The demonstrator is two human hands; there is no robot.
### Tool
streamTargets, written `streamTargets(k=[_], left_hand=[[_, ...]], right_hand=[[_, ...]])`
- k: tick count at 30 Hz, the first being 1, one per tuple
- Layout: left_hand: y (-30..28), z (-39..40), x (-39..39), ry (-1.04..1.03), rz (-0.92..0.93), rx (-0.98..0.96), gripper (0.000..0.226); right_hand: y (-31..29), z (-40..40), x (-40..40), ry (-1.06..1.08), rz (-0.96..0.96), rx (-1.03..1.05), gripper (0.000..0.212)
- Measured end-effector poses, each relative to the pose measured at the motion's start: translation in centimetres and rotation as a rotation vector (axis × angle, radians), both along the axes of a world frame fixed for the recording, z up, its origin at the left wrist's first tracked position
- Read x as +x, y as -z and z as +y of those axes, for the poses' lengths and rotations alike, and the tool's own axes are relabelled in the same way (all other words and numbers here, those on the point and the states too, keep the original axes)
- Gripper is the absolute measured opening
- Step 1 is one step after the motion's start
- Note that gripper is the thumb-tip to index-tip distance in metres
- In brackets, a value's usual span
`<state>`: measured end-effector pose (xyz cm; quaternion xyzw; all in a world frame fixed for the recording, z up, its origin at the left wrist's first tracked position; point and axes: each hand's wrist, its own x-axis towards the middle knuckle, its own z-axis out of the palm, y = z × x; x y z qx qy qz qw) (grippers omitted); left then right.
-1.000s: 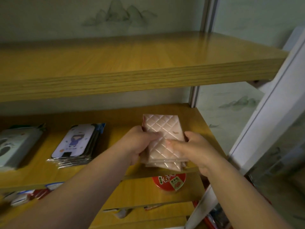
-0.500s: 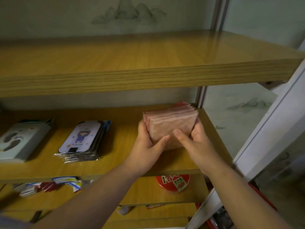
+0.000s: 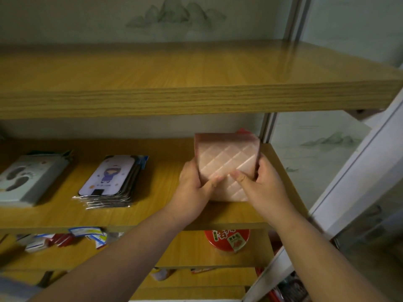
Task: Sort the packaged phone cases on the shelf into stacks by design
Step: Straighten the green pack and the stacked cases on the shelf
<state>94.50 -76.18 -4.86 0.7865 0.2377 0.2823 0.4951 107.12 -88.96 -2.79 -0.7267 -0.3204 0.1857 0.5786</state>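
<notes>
From the head camera: both hands are on the pink stack of cases (image 3: 226, 162), a quilted, diamond-patterned bundle at the right end of the middle shelf (image 3: 152, 214). The left hand (image 3: 194, 190) grips its left side, thumb laid across the front face, the other fingers hidden behind. The right hand (image 3: 261, 188) grips the right side, thumb pressing the front, fingers wrapped round the far edge. The stack is tilted up toward the camera, its lower edge at or near the board; whether it actually touches cannot be told.

Further left on the same shelf lies a stack of purple cartoon cases (image 3: 109, 177) in clear wrappers, well apart from the pink one. At the far left sits a stack of grey footprint cases (image 3: 24, 179).

Above, the upper shelf (image 3: 196, 97) runs the full width. Below, a red tub (image 3: 227, 239) stands under the hands, with loose packets (image 3: 72, 236) to its left.
</notes>
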Motion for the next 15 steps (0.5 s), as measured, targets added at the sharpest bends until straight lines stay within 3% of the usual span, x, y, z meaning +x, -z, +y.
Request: streamTargets(k=[3, 6, 8, 12, 15], left_hand=[[-1.2, -0.4, 1.2, -0.141, 0.145, -0.025, 0.038], [-2.1, -0.2, 3.2, -0.265, 0.523, 0.065, 0.059], [-2.4, 0.4, 4.1, -0.225, 0.663, 0.056, 0.073], [-2.8, 0.6, 5.0, -0.148, 0.809, 0.147, 0.080], [-2.9, 0.5, 5.1, -0.121, 0.811, 0.098, 0.071]], right_hand=[[-0.9, 0.8, 0.9, 0.058, 0.102, -0.101, 0.037], [-1.5, 1.7, 1.9, 0.071, 0.203, -0.269, 0.037], [-1.5, 2.4, 2.6, 0.076, 0.197, -0.358, 0.035], [-1.2, 3.5, 3.2, 0.078, 0.057, -0.486, 0.038], [-1.3, 3.4, 3.2, 0.070, 0.006, -0.526, 0.033]])
